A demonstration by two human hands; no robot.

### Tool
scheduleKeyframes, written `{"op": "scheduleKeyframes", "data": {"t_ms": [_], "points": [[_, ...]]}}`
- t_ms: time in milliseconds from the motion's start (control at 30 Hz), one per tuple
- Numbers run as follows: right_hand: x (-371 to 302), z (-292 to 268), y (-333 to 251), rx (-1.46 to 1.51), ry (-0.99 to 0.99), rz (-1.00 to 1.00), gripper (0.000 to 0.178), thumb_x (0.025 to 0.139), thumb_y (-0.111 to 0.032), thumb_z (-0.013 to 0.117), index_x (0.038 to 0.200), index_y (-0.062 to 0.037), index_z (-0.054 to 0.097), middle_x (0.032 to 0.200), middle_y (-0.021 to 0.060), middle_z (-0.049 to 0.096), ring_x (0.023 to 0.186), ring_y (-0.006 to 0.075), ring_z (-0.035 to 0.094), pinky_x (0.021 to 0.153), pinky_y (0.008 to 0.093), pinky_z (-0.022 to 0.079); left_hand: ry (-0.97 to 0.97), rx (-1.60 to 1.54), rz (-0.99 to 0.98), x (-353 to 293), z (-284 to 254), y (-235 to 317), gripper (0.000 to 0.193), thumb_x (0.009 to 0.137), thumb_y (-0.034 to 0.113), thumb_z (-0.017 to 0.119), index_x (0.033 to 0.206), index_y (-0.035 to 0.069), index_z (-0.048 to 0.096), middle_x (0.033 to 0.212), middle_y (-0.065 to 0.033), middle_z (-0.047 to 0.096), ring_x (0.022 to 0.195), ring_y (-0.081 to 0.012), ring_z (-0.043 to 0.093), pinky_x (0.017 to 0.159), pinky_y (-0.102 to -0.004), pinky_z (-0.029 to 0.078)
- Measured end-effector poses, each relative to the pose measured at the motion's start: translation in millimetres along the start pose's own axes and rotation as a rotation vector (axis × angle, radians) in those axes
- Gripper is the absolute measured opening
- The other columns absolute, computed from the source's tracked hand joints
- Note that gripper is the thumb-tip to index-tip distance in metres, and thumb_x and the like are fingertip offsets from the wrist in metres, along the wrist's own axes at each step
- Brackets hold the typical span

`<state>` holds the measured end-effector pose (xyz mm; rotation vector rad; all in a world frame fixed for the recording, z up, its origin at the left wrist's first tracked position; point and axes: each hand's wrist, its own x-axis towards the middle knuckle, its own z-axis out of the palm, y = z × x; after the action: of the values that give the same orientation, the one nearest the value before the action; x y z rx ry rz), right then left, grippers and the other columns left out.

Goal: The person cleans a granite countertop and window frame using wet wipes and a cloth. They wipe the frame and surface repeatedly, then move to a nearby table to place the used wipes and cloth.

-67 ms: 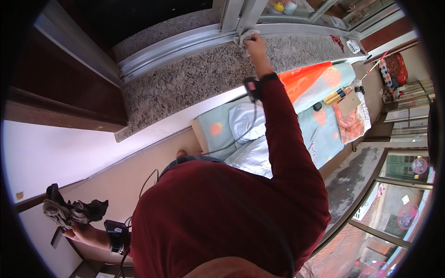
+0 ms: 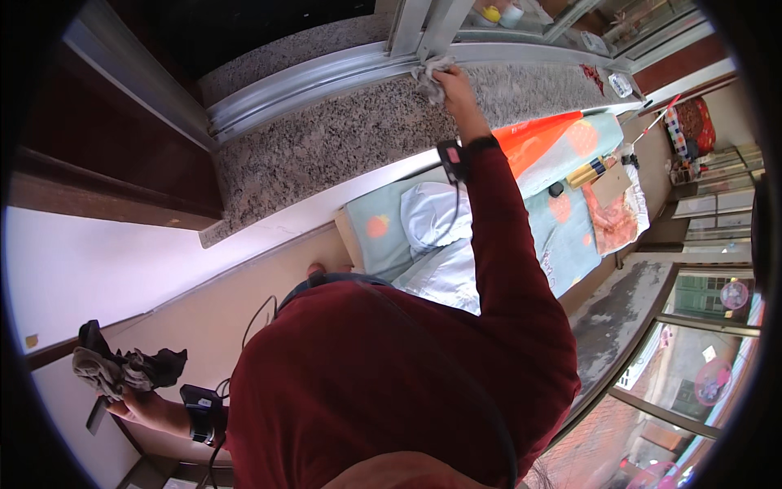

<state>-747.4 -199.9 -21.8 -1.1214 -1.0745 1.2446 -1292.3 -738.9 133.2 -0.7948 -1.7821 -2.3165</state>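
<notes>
speckled granite sill [image 2: 326, 126] runs below a metal window track [image 2: 301, 84], and the wide lens bends both toward a black rim that cuts off the room's corners. much is hidden: the wearer's maroon top [image 2: 391, 383] covers the lower middle, the pale blue bedding [image 2: 383, 220] is partly behind the right sleeve [image 2: 505, 220], and the dark opening beyond the window track shows little detail. the fingertips of the right grip [image 2: 461, 88] are partly lost in a crumpled pale grey cloth [image 2: 432, 80], which they pinch; the cloth lies just to the left of this grip, at the foot of the upright window frame [image 2: 441, 31], on the sill's inner edge. the left grip [image 2: 142, 406], well apart and low, is closed around a bundle of dark and grey-brown cloth [image 2: 130, 367], bunched directly above it; how its fingers fold is hard to make out. a flat dark piece [image 2: 97, 414] sticks out just to the left of that grip, its kind unclear. below and to the right of the right grip lie an orange-red sheet [image 2: 533, 143] and, farther down, white fabric [image 2: 428, 213] on the bedding, its far part covered by the sleeve.
</notes>
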Motion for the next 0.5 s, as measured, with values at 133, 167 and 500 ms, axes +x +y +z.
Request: {"op": "scheduleKeyframes", "data": {"t_ms": [133, 167, 500], "points": [[-21.3, -28.3, -10.7, -0.018, -0.036, 0.137, 0.025, 0.082, -0.003, 0.065, 0.107, -0.0032, 0.063, 0.099, 0.0089, 0.067, 0.091, 0.0234, 0.066, 0.076, 0.0353, 0.053, -0.015, -0.069, -0.032, 5.8, -3.7, -8.3, 0.048, 0.083, 0.002, 0.061, 0.129, 0.005, 0.05, 0.13, -0.02, 0.053, 0.113, -0.0327, 0.057, 0.095, -0.0466, 0.049], [-24.2, -29.8, -13.4, -0.156, -0.056, 0.162, 0.027, 0.079, -0.003, 0.067, 0.106, -0.0036, 0.063, 0.098, 0.01, 0.067, 0.09, 0.025, 0.066, 0.076, 0.0363, 0.053, -0.059, -0.051, 0.003, 8.3, -3.9, -9.6, 0.048, 0.083, 0.002, 0.062, 0.13, 0.005, 0.05, 0.129, -0.0203, 0.054, 0.113, -0.033, 0.057, 0.094, -0.0473, 0.05], [-52.3, 31.0, -8.0, -1.24, 0.049, -0.506, 0.034, 0.075, -0.017, 0.063, 0.107, -0.0062, 0.065, 0.099, 0.0195, 0.064, 0.093, 0.0376, 0.061, 0.083, 0.0436, 0.05, -0.145, -0.028, 0.04, 11.1, -6.5, -11.2, 0.04, 0.089, 0.005, 0.06, 0.128, 0.005, 0.052, 0.124, -0.0176, 0.058, 0.105, -0.0302, 0.06, 0.09, -0.0445, 0.051]]}}
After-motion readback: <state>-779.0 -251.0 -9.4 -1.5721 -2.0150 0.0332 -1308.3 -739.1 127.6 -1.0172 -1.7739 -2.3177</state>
